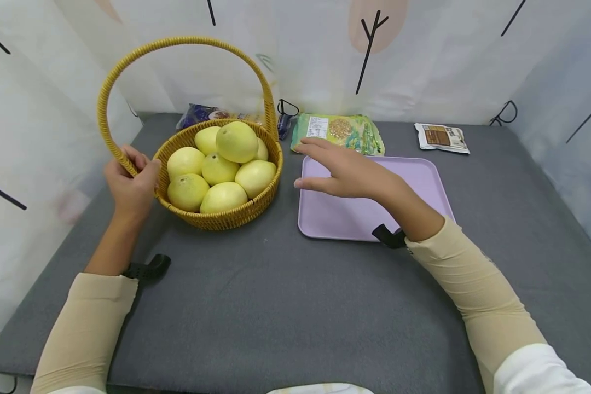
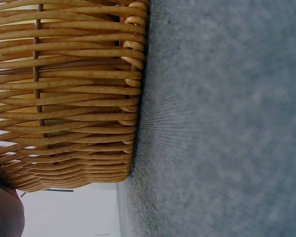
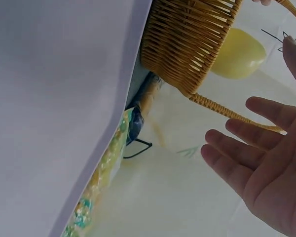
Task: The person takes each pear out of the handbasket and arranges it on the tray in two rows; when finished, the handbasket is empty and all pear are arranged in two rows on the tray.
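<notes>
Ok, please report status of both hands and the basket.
Left hand gripping basket handle. Right hand over purple tray. Basket on table, holding yellow fruit. Green packet behind tray, seemingly not blocking.

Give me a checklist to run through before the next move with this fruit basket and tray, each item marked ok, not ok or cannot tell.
1. Left hand gripping the handle low, near the rim: ok.
2. Basket standing upright on the gray table: ok.
3. Visible yellow-green fruits all inside the basket: ok.
4. Topmost fruit steady on the pile: cannot tell.
5. Right hand free, fingers extended, holding nothing: ok.
6. Purple tray apart from the green packet behind it: cannot tell.
</notes>
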Action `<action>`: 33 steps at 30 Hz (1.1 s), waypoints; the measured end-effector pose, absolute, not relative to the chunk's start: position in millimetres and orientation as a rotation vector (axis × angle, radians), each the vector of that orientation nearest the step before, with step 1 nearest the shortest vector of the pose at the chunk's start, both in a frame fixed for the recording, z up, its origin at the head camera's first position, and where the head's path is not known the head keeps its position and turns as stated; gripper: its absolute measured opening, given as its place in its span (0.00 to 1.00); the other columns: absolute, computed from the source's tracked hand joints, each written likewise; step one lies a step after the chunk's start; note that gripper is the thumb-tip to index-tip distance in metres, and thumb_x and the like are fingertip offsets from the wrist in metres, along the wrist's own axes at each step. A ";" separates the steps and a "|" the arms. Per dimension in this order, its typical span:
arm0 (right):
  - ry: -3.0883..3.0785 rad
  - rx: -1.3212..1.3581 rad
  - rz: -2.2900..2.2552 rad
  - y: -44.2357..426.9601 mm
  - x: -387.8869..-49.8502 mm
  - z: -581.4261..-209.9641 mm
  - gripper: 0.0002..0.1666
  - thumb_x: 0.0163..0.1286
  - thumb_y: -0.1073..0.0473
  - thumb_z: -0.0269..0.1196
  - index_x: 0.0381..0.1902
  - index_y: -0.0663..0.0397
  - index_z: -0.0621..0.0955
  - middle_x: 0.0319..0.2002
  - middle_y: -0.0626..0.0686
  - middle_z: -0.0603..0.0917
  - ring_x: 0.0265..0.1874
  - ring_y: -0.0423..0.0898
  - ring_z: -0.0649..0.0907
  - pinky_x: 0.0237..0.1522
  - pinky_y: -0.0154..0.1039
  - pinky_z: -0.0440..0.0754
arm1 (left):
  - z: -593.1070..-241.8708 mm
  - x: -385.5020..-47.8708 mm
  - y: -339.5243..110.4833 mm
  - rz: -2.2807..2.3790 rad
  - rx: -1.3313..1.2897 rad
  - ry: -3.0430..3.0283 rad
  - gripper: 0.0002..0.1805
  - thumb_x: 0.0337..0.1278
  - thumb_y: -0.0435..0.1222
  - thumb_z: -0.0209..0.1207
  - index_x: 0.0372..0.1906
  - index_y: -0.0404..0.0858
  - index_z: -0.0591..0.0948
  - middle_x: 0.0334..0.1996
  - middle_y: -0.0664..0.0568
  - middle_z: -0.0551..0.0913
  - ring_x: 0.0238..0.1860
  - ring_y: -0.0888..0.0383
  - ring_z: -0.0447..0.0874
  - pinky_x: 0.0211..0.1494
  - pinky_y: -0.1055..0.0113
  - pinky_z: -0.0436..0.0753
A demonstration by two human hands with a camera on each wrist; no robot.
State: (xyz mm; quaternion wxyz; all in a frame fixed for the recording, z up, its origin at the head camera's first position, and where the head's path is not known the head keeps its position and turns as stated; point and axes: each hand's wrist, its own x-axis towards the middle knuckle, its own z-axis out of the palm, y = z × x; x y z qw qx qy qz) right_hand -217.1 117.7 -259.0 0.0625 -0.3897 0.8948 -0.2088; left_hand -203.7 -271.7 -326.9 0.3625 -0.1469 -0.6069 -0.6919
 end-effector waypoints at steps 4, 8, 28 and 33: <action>2.734 -1.216 -0.670 98.3 -228.9 -257.4 0.42 0.72 0.39 0.62 0.75 0.54 0.66 0.74 0.53 0.65 0.73 0.47 0.63 0.71 0.46 0.61 | -326.3 -203.4 -271.2 -1.812 -0.383 -1.551 0.16 0.51 0.17 0.57 0.20 0.24 0.61 0.11 0.47 0.65 0.07 0.60 0.60 0.12 0.73 0.62; 2.775 -1.249 -0.690 76.9 -239.1 -256.0 0.40 0.71 0.43 0.64 0.73 0.55 0.68 0.71 0.53 0.69 0.72 0.48 0.65 0.71 0.44 0.62 | -325.0 -202.4 -271.5 -1.839 -0.364 -1.550 0.16 0.51 0.17 0.57 0.19 0.26 0.62 0.12 0.47 0.66 0.08 0.60 0.60 0.13 0.74 0.62; 2.771 -1.126 -1.061 8.7 -253.1 -260.4 0.43 0.67 0.48 0.69 0.74 0.52 0.66 0.72 0.51 0.67 0.72 0.43 0.64 0.69 0.33 0.59 | -322.1 -199.6 -272.7 -1.837 -0.359 -1.596 0.16 0.51 0.17 0.58 0.20 0.27 0.62 0.12 0.48 0.65 0.09 0.60 0.60 0.13 0.74 0.63; 2.762 -1.037 -1.146 3.1 -252.5 -267.0 0.43 0.66 0.49 0.70 0.74 0.49 0.66 0.73 0.49 0.66 0.72 0.43 0.63 0.68 0.36 0.62 | -323.6 -200.6 -274.6 -1.852 -0.365 -1.590 0.17 0.51 0.17 0.59 0.19 0.27 0.63 0.12 0.48 0.65 0.09 0.60 0.60 0.14 0.74 0.64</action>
